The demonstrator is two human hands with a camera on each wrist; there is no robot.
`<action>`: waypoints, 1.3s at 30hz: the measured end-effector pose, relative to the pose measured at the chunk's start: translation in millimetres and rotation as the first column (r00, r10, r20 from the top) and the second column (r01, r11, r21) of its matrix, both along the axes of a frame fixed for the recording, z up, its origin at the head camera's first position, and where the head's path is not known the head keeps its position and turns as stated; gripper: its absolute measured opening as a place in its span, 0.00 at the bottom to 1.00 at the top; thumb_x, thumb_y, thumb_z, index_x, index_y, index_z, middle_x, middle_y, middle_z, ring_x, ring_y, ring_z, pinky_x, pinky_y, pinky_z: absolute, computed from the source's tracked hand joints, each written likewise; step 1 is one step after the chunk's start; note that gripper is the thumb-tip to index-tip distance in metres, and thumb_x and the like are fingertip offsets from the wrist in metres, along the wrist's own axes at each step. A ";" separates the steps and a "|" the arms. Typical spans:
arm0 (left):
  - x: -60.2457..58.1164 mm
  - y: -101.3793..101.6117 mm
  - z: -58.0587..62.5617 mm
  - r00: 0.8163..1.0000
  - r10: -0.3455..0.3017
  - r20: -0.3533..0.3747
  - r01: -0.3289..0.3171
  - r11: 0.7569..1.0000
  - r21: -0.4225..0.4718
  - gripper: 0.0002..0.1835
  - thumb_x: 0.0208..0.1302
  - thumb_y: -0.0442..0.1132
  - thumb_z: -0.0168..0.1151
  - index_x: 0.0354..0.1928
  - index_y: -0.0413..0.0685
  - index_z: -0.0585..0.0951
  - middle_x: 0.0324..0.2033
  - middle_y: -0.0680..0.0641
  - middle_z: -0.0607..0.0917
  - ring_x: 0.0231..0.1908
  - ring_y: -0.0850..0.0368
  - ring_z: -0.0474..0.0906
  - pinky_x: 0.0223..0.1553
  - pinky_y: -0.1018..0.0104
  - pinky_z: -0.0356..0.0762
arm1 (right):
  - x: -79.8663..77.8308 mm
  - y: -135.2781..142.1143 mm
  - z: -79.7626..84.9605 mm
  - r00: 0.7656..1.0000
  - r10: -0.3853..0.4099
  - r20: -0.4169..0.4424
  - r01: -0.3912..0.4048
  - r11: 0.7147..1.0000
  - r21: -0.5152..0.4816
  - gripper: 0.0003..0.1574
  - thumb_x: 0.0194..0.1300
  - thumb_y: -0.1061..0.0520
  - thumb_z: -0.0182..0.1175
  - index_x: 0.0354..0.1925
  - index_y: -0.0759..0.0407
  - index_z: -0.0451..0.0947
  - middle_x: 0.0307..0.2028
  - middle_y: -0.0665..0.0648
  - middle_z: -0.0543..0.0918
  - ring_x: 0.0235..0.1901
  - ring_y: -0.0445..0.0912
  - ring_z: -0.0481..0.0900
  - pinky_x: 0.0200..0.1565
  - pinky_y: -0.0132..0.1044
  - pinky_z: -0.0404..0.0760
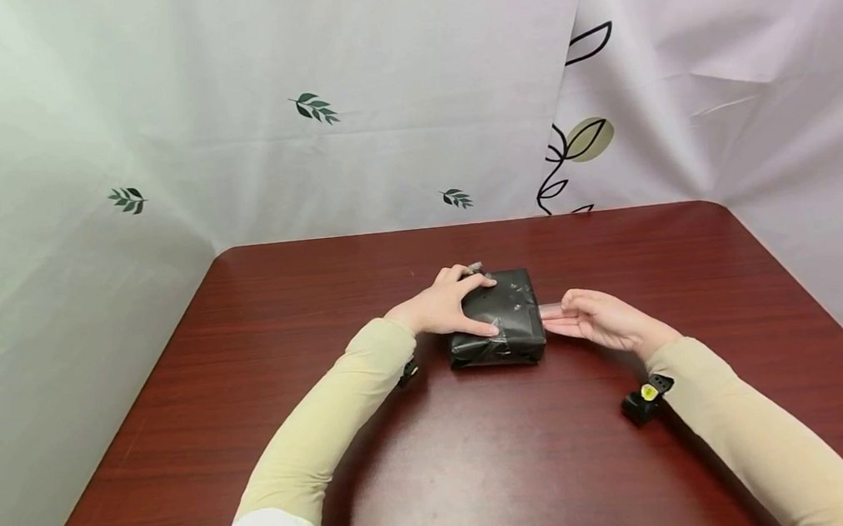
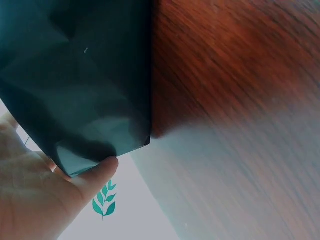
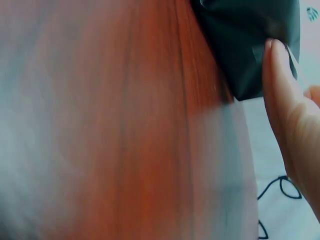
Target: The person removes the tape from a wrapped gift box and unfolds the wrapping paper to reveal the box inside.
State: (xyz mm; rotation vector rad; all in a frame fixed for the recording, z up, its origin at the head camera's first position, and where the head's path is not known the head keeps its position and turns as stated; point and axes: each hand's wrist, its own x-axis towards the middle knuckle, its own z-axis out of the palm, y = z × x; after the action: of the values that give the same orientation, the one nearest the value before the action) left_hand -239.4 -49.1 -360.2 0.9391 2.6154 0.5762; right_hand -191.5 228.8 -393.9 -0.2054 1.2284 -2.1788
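Note:
A black-wrapped, box-shaped package [image 1: 512, 313] lies flat on the table, with shiny bits of clear tape on its top and near side. My left hand [image 1: 443, 304] grips it from the left, fingers over the far part and thumb on the near part of the top. In the left wrist view, the thumb [image 2: 100, 175] presses on the edge of the dark wrapping [image 2: 90, 75]. At the package's right side, my right hand [image 1: 599, 318] pinches a see-through strip [image 1: 550, 311] that looks like clear tape. A fingertip [image 3: 276, 55] overlaps the package in the right wrist view.
The dark red wooden table [image 1: 483, 450] has rounded far corners. A white curtain [image 1: 382, 158] with leaf prints hangs behind it and along both sides. A small black wrist camera [image 1: 640, 402] hangs below the right sleeve.

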 end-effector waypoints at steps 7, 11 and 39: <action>1.1 1.8 0.4 1.000 -0.003 -0.001 0.003 1.000 0.006 0.41 0.49 0.63 0.69 0.66 0.68 0.66 0.65 0.47 0.59 0.64 0.51 0.53 0.59 0.56 0.66 | -2.8 5.8 -1.4 0.995 0.061 0.081 -0.057 0.997 -0.054 0.26 0.68 0.75 0.24 0.27 0.63 0.68 0.42 0.65 0.82 0.45 0.51 0.83 0.51 0.40 0.79; 1.2 1.7 0.3 1.000 0.004 0.010 -0.004 1.000 0.006 0.41 0.49 0.64 0.68 0.66 0.69 0.66 0.66 0.47 0.58 0.65 0.52 0.52 0.59 0.56 0.66 | -3.0 6.4 -0.7 0.991 0.074 0.110 -0.066 0.995 -0.077 0.27 0.69 0.74 0.23 0.27 0.63 0.68 0.42 0.66 0.83 0.45 0.52 0.83 0.51 0.41 0.79; 2.3 0.9 1.9 1.000 0.000 0.031 0.000 1.000 0.002 0.40 0.51 0.63 0.67 0.67 0.69 0.65 0.68 0.46 0.56 0.66 0.51 0.50 0.60 0.54 0.65 | -1.3 22.7 0.7 0.965 0.096 0.242 -0.078 0.993 -0.084 0.24 0.74 0.69 0.33 0.33 0.63 0.76 0.42 0.65 0.81 0.46 0.54 0.82 0.52 0.43 0.78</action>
State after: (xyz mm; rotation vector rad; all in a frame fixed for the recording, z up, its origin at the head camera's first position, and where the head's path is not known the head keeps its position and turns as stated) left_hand -237.1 -48.2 -358.3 0.9232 2.5877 0.5895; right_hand -192.8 251.5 -393.2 -0.0170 0.9836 -2.1021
